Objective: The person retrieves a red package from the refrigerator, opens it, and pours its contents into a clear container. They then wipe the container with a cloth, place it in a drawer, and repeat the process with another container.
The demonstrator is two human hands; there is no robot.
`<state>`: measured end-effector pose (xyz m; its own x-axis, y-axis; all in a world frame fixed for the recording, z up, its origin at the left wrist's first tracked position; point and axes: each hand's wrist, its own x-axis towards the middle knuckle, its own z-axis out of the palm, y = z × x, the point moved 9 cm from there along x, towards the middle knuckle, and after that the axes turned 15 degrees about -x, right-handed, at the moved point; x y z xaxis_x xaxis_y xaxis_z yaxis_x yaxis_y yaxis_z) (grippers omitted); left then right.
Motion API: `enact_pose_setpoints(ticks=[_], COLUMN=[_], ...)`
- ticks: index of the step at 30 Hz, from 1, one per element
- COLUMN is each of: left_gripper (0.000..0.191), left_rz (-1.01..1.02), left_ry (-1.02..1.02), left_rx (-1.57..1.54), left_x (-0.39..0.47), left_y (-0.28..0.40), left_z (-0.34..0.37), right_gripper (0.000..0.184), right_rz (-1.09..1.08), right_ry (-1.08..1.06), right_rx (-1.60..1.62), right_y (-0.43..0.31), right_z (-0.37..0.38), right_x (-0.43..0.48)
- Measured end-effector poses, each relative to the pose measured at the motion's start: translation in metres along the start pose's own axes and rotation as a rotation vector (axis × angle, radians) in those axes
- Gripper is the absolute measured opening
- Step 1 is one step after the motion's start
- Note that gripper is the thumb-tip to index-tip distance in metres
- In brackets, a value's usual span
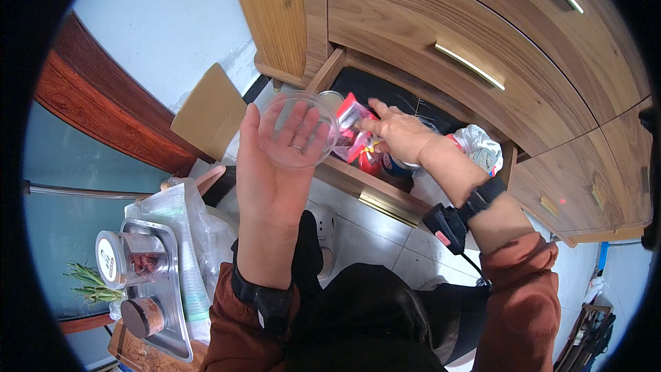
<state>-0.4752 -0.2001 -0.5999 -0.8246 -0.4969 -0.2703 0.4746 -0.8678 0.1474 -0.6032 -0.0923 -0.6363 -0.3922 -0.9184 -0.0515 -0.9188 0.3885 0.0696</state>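
Observation:
Over the fingers of my left hand [281,191], which faces palm up, lies a clear round plastic container or lid [310,157]. The fingers and a ring show through it, and the thumb stands along its left side. My right hand [403,132] reaches over the pulled-out wooden drawer [330,170]. Its fingers are on a red and clear plastic packet [351,137], tilted at the drawer's left end and slightly blurred. Below the thumb is a red container [370,161]. A dark blue can or jar [396,166] is partly hidden under the right hand.
A round tin [332,97], a black bag [374,82] and a silvery plastic bag [480,147] are in the drawer. Cardboard [209,113] leans by the wall. At left, a metal tray [178,289] holds a clear jar [147,258] and a dark-lidded jar [144,316].

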Motion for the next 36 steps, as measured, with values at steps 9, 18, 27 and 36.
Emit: enact_pose_setpoints(ticks=[9, 18, 27, 36], left_gripper=[0.037, 0.032, 0.023, 0.042], left_rz=[0.027, -0.424, -0.774, -0.45], left_ry=[-0.009, 0.042, -0.045, -0.562], left_rx=[0.052, 0.344, 0.606, 1.505], left_x=[0.005, -0.004, 0.002, 0.031], left_y=[0.009, -0.117, -0.272, -0.299], left_z=[-0.012, -0.037, -0.036, -0.037], right_gripper=[0.015, 0.013, 0.022, 0.023], right_rz=[0.232, 0.919, 1.114, 1.19], right_ry=[0.591, 0.984, 1.203, 1.14], right_rx=[0.256, 0.337, 0.369, 0.469], right_y=[0.051, 0.093, 0.115, 0.128], right_z=[-0.126, -0.184, -0.122, -0.098], right_x=[-0.068, -0.297, -0.416, -0.439])
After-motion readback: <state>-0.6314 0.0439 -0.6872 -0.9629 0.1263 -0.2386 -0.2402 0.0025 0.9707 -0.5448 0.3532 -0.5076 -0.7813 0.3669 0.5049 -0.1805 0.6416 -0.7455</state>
